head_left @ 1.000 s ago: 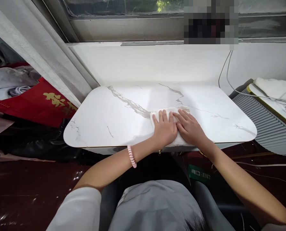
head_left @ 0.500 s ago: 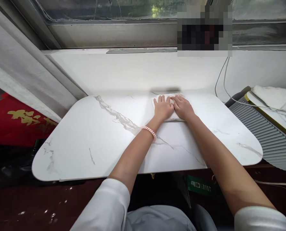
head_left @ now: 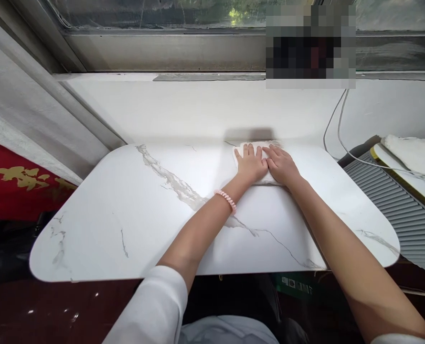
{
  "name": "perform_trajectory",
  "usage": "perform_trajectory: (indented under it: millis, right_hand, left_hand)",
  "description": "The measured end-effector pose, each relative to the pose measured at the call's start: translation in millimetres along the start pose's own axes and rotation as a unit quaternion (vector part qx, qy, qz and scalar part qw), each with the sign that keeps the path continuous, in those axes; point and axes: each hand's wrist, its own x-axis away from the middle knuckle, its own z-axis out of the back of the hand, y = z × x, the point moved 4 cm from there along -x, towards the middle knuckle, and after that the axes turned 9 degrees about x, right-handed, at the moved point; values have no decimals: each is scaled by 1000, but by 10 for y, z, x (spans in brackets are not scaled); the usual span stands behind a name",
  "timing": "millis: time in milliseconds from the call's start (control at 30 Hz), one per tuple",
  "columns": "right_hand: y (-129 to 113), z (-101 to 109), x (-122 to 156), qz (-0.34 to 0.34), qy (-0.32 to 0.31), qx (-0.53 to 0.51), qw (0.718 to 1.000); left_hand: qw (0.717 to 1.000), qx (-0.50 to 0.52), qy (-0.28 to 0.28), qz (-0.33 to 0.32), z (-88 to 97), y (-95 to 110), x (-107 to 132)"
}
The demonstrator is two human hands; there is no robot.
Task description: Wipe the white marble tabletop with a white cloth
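Note:
A folded white cloth (head_left: 267, 179) lies flat on the white marble-patterned tabletop (head_left: 98, 205), close to its back edge. My left hand (head_left: 251, 162) rests palm down on the left part of the cloth, fingers spread, with a pink coiled band (head_left: 226, 200) near the wrist. Beside it, my right hand (head_left: 283, 165) lies flat on the cloth's right part with its fingers stretched out. The two thumbs meet or nearly meet in the middle. Both palms cover much of the cloth.
Behind the table stands a white wall (head_left: 184, 107) below a window. Pale cables (head_left: 341, 119) hang at the right, near a grey ribbed surface (head_left: 387, 205) and another white cloth (head_left: 413, 153). At left are a pale curtain (head_left: 37, 105) and red fabric (head_left: 22, 177).
Both hands and the cloth have slid slightly to the right along the tabletop. The view has also shifted a little. The hands stay flat on the cloth.

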Motion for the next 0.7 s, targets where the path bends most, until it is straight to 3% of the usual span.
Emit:
perform_trajectory:
  millis: [200, 400, 533, 700]
  right_hand:
    - [-86, 127, 833, 41, 9, 44, 998]
    - [-214, 365, 1724, 8, 38, 61, 997]
    - [-237, 495, 2116, -8, 37, 58, 998]
    - [-169, 631, 2380, -15, -6, 45, 999]
  left_hand:
    - [1000, 12, -19, -14, -72, 243, 732]
    - [998, 3, -34, -59, -159, 488, 1518]
    - [996, -2, -39, -86, -216, 629, 1824]
    - [994, 0, -59, -97, -251, 799, 1991]
